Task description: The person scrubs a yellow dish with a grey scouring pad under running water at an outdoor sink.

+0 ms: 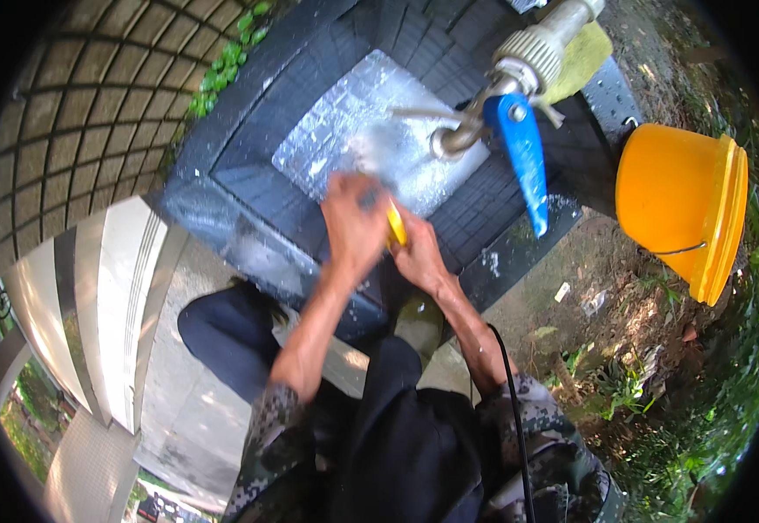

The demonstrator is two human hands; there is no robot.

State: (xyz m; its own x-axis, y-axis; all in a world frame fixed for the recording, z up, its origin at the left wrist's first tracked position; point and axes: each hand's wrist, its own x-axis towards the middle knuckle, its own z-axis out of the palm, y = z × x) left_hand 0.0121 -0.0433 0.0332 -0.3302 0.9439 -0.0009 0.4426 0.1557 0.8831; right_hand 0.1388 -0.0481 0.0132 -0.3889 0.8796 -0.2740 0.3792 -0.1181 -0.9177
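My left hand (356, 212) and my right hand (415, 245) meet above the near edge of a dark-tiled basin (268, 196). Between them shows a yellow object (395, 223), with a blurred dark part by my left fingers; its kind cannot be told. My right fingers are closed on the yellow part. Whether my left hand grips it too is unclear from the blur. Beyond my hands, a wet, shiny pale slab or sheet (327, 131) lies in the basin. A metal tap (454, 140) with a blue lever (520, 157) reaches over it from the upper right.
An orange-yellow bucket (667, 196) hangs on its side by the basin's right rim, near a metal hook. A yellow-green cloth (579, 62) lies behind the tap. Tiled wall stands at the left; soil and plants lie at the right. A black cable runs beside my right arm.
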